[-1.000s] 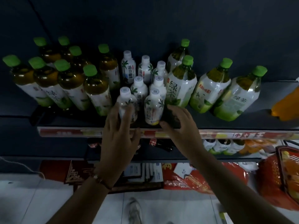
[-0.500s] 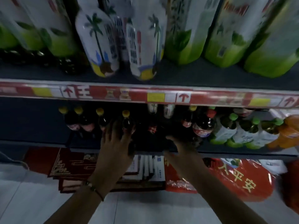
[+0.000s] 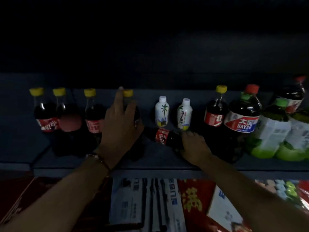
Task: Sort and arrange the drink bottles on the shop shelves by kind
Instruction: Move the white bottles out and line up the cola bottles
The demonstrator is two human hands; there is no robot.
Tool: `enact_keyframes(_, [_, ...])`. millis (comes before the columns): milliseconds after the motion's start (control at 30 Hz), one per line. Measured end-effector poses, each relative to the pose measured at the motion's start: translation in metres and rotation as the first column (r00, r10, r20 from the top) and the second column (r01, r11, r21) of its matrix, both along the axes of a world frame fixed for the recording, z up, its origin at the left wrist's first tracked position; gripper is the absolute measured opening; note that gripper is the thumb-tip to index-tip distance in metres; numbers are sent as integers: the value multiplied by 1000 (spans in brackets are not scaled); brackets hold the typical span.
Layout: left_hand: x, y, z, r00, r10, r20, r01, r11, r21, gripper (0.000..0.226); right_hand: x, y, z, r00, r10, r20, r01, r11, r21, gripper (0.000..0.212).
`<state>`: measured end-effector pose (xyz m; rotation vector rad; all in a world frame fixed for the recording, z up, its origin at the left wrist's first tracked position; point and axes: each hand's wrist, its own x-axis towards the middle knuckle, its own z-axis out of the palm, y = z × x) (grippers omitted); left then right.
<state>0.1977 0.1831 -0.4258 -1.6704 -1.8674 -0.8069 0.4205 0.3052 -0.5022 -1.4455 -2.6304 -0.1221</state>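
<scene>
- The scene was dim; the top third of the frame was almost black.
- The shelf [image 3: 167, 158] lay in dull bluish shade, with dark bottle bodies melting into shadow.
- Yellow caps [image 3: 89, 92] and white bottles [image 3: 161, 111] caught the most light.
- One cola label [image 3: 70, 121] was smeared into a blur.
- Packets [image 3: 147, 203] at the bottom edge were soft, and the shelf line bowed at the sides.

Shop: shelf [image 3: 160, 166] w/ drink bottles [image 3: 46, 113]

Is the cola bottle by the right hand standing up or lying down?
Lying down. The cola bottle lies on its side on the shelf, its red label sideways, with the right hand on it. The other colas stand upright.
</scene>
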Motion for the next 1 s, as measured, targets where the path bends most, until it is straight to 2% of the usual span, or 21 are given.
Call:
enact_keyframes(67, [7, 1, 2, 999, -1, 35, 0, 1000, 28, 61, -6, -6, -4, 963, 5, -268, -17, 999, -43, 61])
enact_keyframes(100, [9, 1, 3, 999, 0, 48, -2, 1000, 29, 62, -12, -12, -4, 890, -10, -456, -48, 992, -115, 57])
enact_keyframes(133, [10, 2, 4, 998, 0, 59, -1, 1000, 29, 64, -22, -19, 0, 761, -52, -647, -107, 973, -204, 52])
enact_keyframes(167, [10, 3, 5, 998, -2, 67, 0, 999, 32, 65, -35, -26, 2, 628, -126, -768, -181, 936, -301, 48])
enact_keyframes(200, [8, 4, 5, 998, -4, 70, 1, 999, 40, 64, -48, -31, 4, 510, -190, -839, -268, 892, -365, 46])
enact_keyframes(267, [5, 5, 1, 998, 0, 69, -5, 998, 65, 62, -77, -34, 0, 380, -243, -893, -372, 843, -388, 48])
enact_keyframes(367, [4, 5, -6, 995, -3, 97, -8, 994, 106, 60, -111, -29, -18, 318, -200, -927, -461, 822, -335, 58])
enact_keyframes(567, [3, 6, -12, 990, 23, 141, -40, 992, 124, 60, -118, -24, -18, 421, -175, -890, -553, 729, -405, 57])
enact_keyframes(667, [3, 5, -12, 989, 42, 144, -58, 993, 105, 64, -107, -26, -8, 531, -83, -844, -561, 712, -423, 74])
enact_keyframes(700, [3, 5, -13, 989, 40, 144, -55, 993, 101, 65, -102, -24, -3, 527, -72, -847, -555, 725, -407, 77])
enact_keyframes(733, [4, 4, -14, 989, 38, 144, -53, 993, 102, 65, -97, -21, 3, 468, -62, -882, -540, 769, -341, 73])
enact_keyframes(800, [5, 2, -15, 989, 38, 144, -55, 992, 117, 66, -92, -3, 26, 347, 2, -938, -330, 936, -121, 52])
enact_keyframes(833, [7, 1, -15, 988, 37, 147, -55, 991, 118, 67, -93, 14, 40, 378, 66, -923, -186, 983, -6, 43])
enact_keyframes(867, [8, 0, -16, 988, 36, 151, -54, 992, 114, 69, -97, 31, 55, 470, 99, -877, -88, 994, 66, 42])
enact_keyframes(900, [8, -1, -16, 987, 35, 154, -52, 992, 112, 71, -103, 50, 70, 612, 101, -784, -67, 995, 76, 48])
enact_keyframes(933, [8, -2, -16, 988, 34, 154, -52, 992, 111, 72, -111, 67, 82, 770, 93, -631, -93, 995, 34, 56])
enact_keyframes(967, [8, -3, -16, 988, 33, 152, -50, 993, 110, 74, -120, 83, 88, 891, 73, -449, -108, 993, -52, 62])
enact_keyframes(1000, [9, -4, -17, 987, 31, 155, -47, 993, 106, 75, -125, 94, 89, 959, 53, -279, -94, 986, -138, 62])
